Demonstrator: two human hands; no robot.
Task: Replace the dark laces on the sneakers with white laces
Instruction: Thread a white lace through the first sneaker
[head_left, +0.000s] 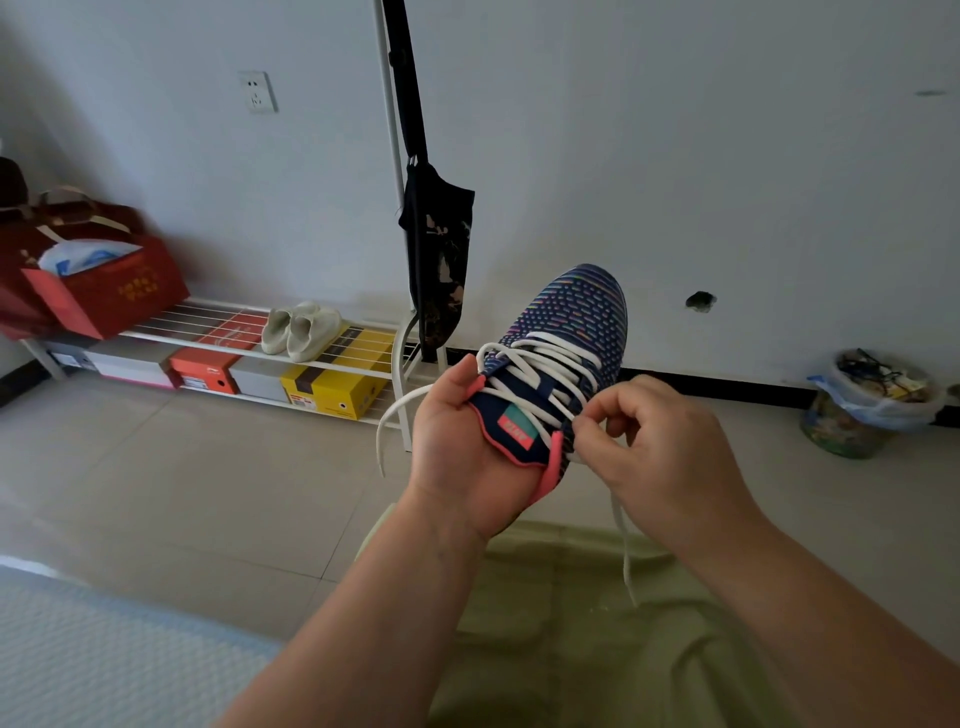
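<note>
Nearest me, my lap in pale green cloth sits under both arms, and one free end of the white lace hangs down over it. My left hand cups the heel and collar of the sneaker from below, thumb up against the pink edge, holding it in the air with the toe pointing away. My right hand is just beside it, fingers curled and pinching the lace at the top eyelet on that side. The other free end loops out to the left of the shoe. White lacing already crosses every row I can see, so I judge this shoe nearly finished.

The knit upper should be light and soft, giving under a squeeze, so the firmer heel is the place to hold. The lace is limp; best gripped close to the eyelet.

Beyond, on the floor, a shoe rack stands against the wall.
</note>
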